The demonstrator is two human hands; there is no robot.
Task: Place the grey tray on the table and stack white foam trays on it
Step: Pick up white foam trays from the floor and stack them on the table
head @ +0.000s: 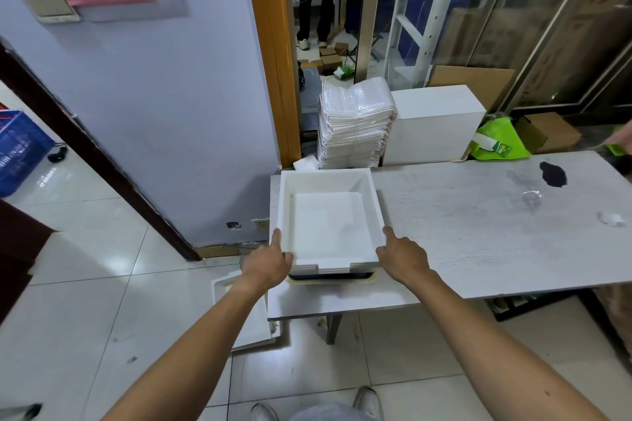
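Observation:
A white foam tray (326, 215) sits on top of a stack at the left end of the table (478, 222). Under it, at the near edge, a dark tray with a pale rim (333, 277) shows as a thin strip. My left hand (268, 261) grips the foam tray's near left corner, thumb along its left rim. My right hand (403, 255) holds the near right corner, index finger against the right rim. Another white foam piece (239, 311) lies on the floor below the table's left end.
A wrapped stack of white foam sheets (355, 123) and a white box (434, 123) stand behind the table. A dark stain (552, 174) marks the table's far right. A green bag (496, 143), a blue crate (18, 154) and a person's legs (316, 0) in the doorway.

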